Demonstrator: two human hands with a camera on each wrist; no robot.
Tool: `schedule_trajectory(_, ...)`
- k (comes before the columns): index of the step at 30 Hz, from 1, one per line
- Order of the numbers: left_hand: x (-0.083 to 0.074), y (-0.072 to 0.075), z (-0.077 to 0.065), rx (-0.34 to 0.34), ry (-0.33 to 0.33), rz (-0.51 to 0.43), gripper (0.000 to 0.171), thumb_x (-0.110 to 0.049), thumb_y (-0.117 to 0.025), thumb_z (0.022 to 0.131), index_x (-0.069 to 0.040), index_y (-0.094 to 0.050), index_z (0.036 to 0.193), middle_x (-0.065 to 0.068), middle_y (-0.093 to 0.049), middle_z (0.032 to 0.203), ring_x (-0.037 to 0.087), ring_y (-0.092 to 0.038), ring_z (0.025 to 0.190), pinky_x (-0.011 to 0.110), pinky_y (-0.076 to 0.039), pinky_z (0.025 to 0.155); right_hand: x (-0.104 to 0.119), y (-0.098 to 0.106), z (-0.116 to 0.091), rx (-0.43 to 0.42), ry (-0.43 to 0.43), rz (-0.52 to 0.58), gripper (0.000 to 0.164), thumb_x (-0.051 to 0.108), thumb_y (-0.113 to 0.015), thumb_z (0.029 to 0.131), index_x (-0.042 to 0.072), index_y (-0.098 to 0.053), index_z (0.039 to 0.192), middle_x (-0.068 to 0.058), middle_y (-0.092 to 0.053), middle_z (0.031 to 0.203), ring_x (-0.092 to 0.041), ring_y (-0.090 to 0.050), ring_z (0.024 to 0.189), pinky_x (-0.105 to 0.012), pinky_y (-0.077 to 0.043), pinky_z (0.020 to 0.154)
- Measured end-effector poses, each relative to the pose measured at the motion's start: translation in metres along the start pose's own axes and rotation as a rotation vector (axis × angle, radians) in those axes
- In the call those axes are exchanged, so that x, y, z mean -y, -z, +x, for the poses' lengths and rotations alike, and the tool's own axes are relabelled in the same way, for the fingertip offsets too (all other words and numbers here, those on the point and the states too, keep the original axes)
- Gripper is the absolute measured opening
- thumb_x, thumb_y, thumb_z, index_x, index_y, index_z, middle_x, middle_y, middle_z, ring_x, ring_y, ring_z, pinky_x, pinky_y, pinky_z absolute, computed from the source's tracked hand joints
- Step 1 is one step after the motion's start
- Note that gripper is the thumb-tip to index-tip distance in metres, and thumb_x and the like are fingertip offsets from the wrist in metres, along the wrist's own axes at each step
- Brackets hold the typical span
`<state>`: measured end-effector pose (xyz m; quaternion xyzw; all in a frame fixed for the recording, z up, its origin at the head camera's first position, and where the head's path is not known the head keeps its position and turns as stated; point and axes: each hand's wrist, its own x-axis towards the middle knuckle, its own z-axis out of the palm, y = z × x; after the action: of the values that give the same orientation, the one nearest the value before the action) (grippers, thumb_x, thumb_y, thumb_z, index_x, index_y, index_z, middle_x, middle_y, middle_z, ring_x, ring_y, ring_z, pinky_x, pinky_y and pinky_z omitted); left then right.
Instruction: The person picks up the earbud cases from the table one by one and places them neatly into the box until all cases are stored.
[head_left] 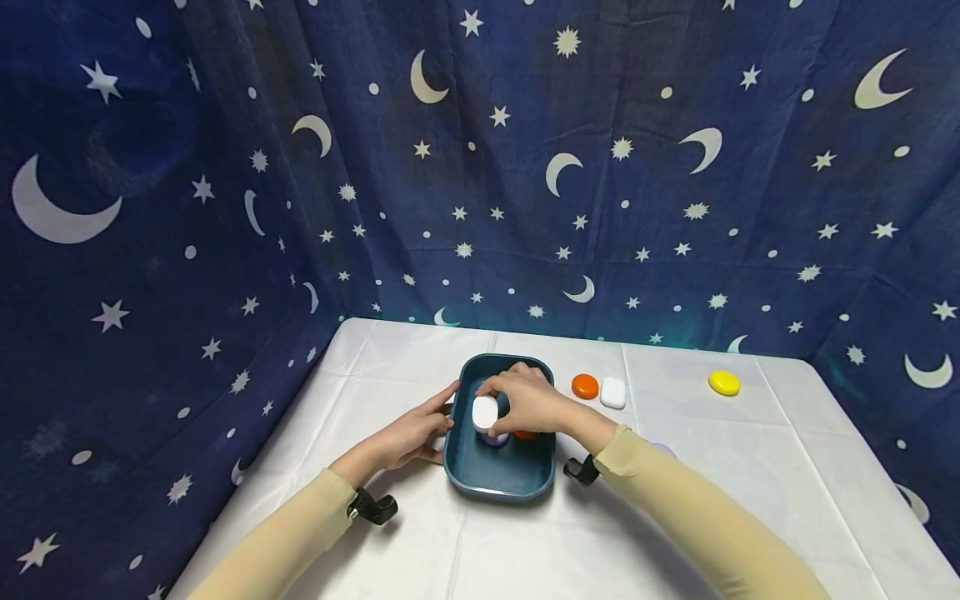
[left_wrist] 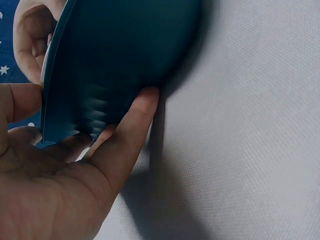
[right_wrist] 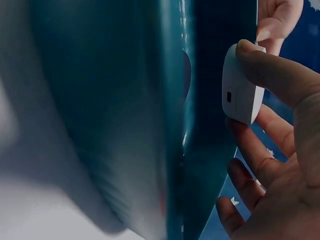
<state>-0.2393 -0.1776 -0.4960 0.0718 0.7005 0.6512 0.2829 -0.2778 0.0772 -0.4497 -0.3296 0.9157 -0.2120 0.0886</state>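
Observation:
My right hand [head_left: 528,400] is over the dark teal bin [head_left: 501,492], pinching a white earbud case [head_left: 485,413] between thumb and fingertips. In the right wrist view the case [right_wrist: 239,85] shows a small dark slot, and the other fingers are spread below it. Under the case, partly covered, a purple object [head_left: 495,439] lies in the bin. An orange-red object [head_left: 524,435] beside it is mostly hidden by the right hand. My left hand [head_left: 405,437] touches the bin's outer left side, its fingertips along the wall and rim [left_wrist: 52,65].
Right of the bin, an orange disc [head_left: 585,386] and a white rounded-square case [head_left: 613,392] lie side by side on the white cloth. A yellow disc [head_left: 724,382] sits farther right. Behind the right sleeve a purple object [head_left: 663,450] peeks out. A star-and-moon curtain [head_left: 525,167] surrounds the table.

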Motion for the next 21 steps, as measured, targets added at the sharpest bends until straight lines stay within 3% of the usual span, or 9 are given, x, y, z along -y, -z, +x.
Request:
schedule_trajectory(4,0.000,0.001,0.000,0.007,-0.004,0.003,0.075,-0.012,-0.046,0.100,-0.035,-0.016,0.165,0.019,-0.024,0.165,0.035,-0.052,0.124,0.049,-0.058,0.076,0.004,-0.005,0.007,0.008,-0.005,-0.011,0.061,0.045,-0.090,0.075,0.029,-0.068,0.130,0.009,-0.066,0.117,-0.018,-0.045,0.115,-0.049,-0.031,0.104)
schedule_trajectory(8,0.000,0.000,0.000,0.014,-0.007,0.005,0.074,-0.012,-0.045,0.101,-0.035,-0.015,0.166,0.020,-0.023,0.165,0.035,-0.051,0.125,0.048,-0.058,0.076,0.006,-0.004,0.007,0.021,-0.015,0.021,0.068,0.042,-0.089,0.078,0.025,-0.064,0.139,0.004,-0.066,0.126,-0.022,-0.044,0.119,-0.052,-0.030,0.106)
schedule_trajectory(13,-0.001,0.000,-0.001,0.006,-0.003,-0.001,0.075,-0.012,-0.046,0.101,-0.036,-0.017,0.165,0.019,-0.024,0.164,0.034,-0.052,0.121,0.047,-0.058,0.076,0.004,0.004,0.001,-0.023,-0.043,0.031,0.071,0.039,-0.088,0.080,0.024,-0.061,0.144,0.001,-0.062,0.137,-0.028,-0.040,0.131,-0.055,-0.027,0.111)
schedule_trajectory(21,-0.001,-0.001,0.000,-0.010,0.008,-0.004,0.077,-0.012,-0.049,0.098,-0.037,-0.019,0.165,0.018,-0.027,0.162,0.034,-0.055,0.113,0.047,-0.058,0.074,-0.005,0.016,-0.012,-0.074,-0.055,0.052,0.072,0.039,-0.086,0.080,0.027,-0.059,0.146,0.003,-0.057,0.144,-0.025,-0.038,0.132,-0.051,-0.031,0.108)
